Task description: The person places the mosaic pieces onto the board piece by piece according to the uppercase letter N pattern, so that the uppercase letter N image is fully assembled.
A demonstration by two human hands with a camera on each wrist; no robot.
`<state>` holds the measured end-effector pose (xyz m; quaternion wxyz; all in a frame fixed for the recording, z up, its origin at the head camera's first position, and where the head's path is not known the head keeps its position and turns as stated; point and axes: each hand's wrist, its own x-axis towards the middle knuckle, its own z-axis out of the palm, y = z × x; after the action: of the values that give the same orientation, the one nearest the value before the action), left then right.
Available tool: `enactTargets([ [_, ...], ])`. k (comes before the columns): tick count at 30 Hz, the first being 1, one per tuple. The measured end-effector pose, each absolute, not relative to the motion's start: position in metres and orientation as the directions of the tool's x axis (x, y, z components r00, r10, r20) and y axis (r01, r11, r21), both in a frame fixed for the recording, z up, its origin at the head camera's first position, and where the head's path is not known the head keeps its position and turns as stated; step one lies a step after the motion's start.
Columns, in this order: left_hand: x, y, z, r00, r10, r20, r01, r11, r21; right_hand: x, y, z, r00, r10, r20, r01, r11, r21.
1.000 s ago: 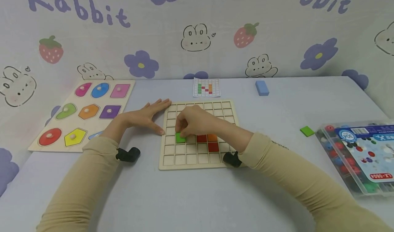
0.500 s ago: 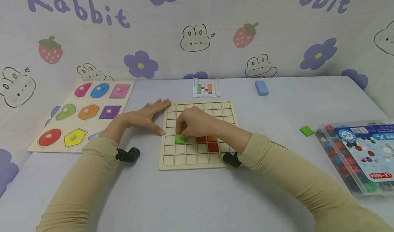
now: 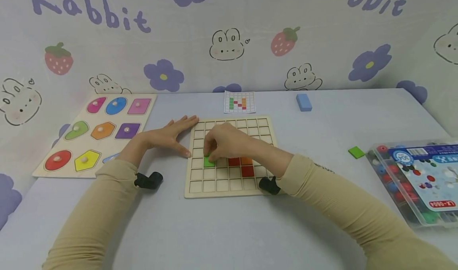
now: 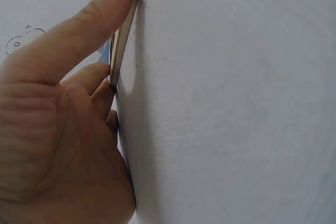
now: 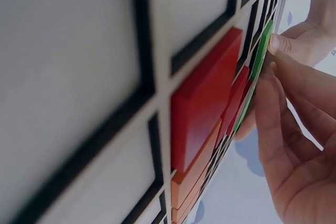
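In the head view a wooden grid board [image 3: 229,195] lies on the table. My right hand [image 3: 229,140] is over it, thumb and forefinger curled at a green square tile [image 3: 209,163] in the left part of the grid. Behind these fingers more tiles are partly hidden. A red tile [image 3: 248,171] and an orange tile [image 3: 247,161] show under my right wrist; the right wrist view shows the red tile [image 5: 205,100] close up. My left hand [image 3: 165,137] spreads its fingers at the board's left edge; its thumb touches that edge [image 4: 122,45] in the left wrist view.
A pattern card [image 3: 239,102] lies behind the board, with a blue block [image 3: 304,102] to its right. On the right are a loose green tile [image 3: 356,152] and a clear bead case [image 3: 422,174]. A knobbed shape puzzle [image 3: 94,142] lies at left.
Almost nothing differs. Both hands keep their places, and the right fingers shift only slightly at the green tile.
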<state>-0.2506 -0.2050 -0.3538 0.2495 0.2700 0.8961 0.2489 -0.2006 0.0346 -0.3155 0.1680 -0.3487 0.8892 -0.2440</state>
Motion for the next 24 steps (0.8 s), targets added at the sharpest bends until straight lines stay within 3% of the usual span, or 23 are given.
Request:
enactTargets([
  [12,-0.25,-0.204,-0.353,-0.73,0.61,-0.307,0.356,0.723,0.592,-0.201,0.065,-0.301,-0.767,-0.638,-0.071,-0.477,0.639,-0.603],
  [24,-0.25,-0.203,-0.353,-0.733,0.607,-0.306,0.352,0.724,0.594,-0.196,0.155,-0.283,-0.906,-0.421,-0.043,-0.305,0.719,-0.625],
])
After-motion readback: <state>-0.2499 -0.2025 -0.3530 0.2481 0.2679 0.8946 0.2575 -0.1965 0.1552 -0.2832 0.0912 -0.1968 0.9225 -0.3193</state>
